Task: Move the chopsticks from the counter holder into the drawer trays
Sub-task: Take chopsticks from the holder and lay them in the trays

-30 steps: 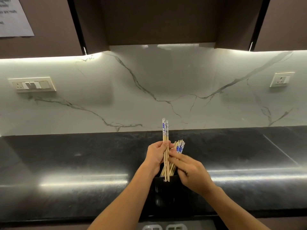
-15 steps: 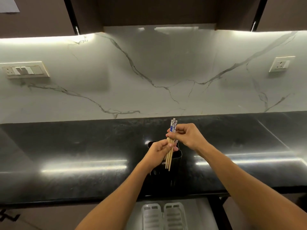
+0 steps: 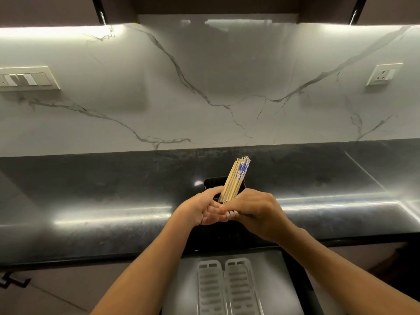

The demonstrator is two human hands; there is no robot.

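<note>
A bundle of wooden chopsticks with blue-and-white patterned tops stands tilted to the right above the black counter holder. My left hand and my right hand meet around the lower ends of the bundle, both closed on it, so the tips are hidden. Most of the holder is covered by my hands; only its far rim and dark front show. Below the counter edge, the open drawer shows two white slotted trays side by side.
The black glossy counter runs left to right under a white marble backsplash. A switch panel sits on the wall at left and a socket at right. Dark upper cabinets hang overhead.
The view has tilted down, showing more of the drawer trays. My right hand dropped from the top of the chopsticks to their lower ends, beside my left hand. The bundle now leans right.
</note>
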